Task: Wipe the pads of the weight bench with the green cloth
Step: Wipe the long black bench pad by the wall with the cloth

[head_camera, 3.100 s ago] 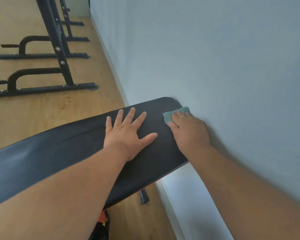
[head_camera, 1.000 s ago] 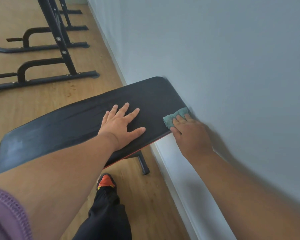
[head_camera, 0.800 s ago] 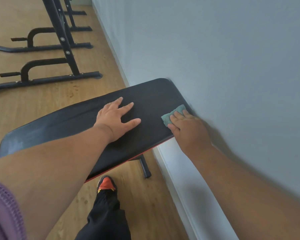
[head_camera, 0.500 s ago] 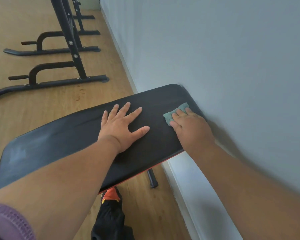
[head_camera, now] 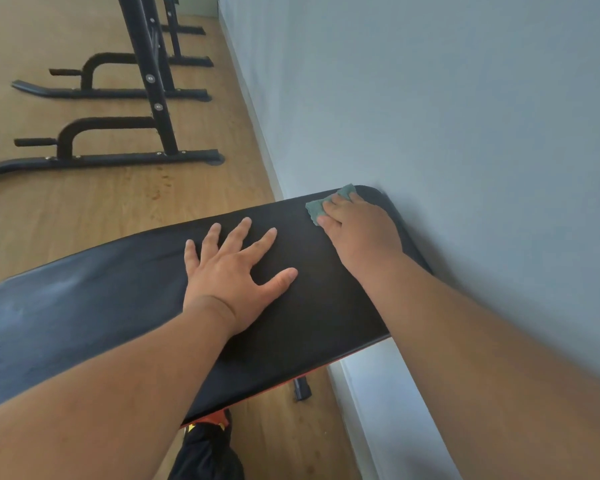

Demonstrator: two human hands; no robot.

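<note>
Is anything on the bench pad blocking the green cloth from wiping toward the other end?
Yes. The left hand lies flat on the bench pad, directly beside the green cloth under the right hand. Beyond it, the pad looks bare.

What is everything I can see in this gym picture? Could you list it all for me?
Padded black weight bench pad: one, black with a red lower edge, across the foreground, its far end at the wall.
Small green cloth: one, green, on the pad's far end under the right hand.
Black metal rack frames: at least two, black, on the floor at the upper left.
Wooden floor: light brown.
Painted wall: pale grey-blue, on the right.
Left hand: flat on the pad, fingers spread.
Right hand: pressing the cloth onto the pad.
</note>
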